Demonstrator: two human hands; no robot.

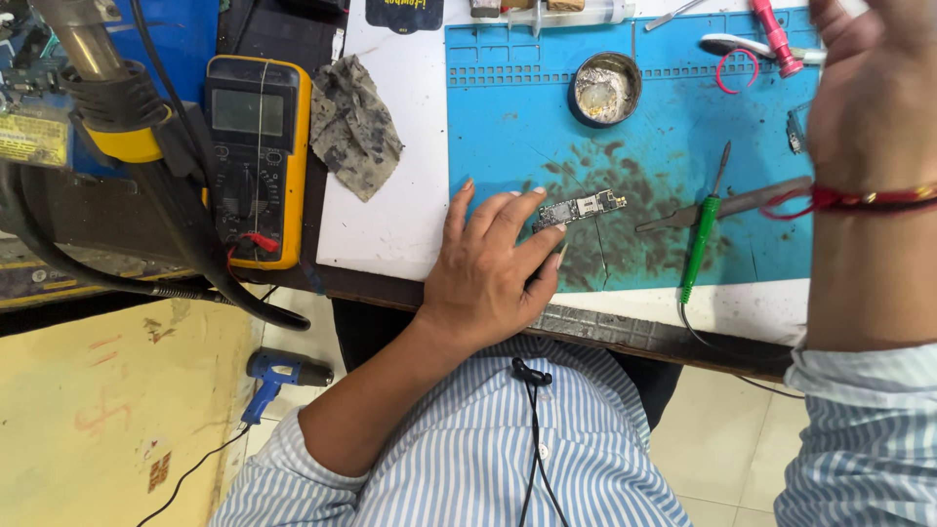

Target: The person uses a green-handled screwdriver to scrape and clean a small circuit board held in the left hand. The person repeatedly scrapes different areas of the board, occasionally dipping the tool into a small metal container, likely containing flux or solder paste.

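Note:
My left hand rests on the blue work mat, its fingertips pressing the left end of a small circuit board that lies flat on the stained middle of the mat. My right hand is raised near the camera at the right edge, with a red thread band on the wrist; its fingers run out of the frame and I see nothing in it. A green-handled screwdriver and metal tweezers lie on the mat just right of the board.
A round tin of flux sits at the mat's top. A dirty rag and a yellow multimeter lie to the left. A hot-air nozzle with black hose hangs at the upper left. A blue tool lies on the floor.

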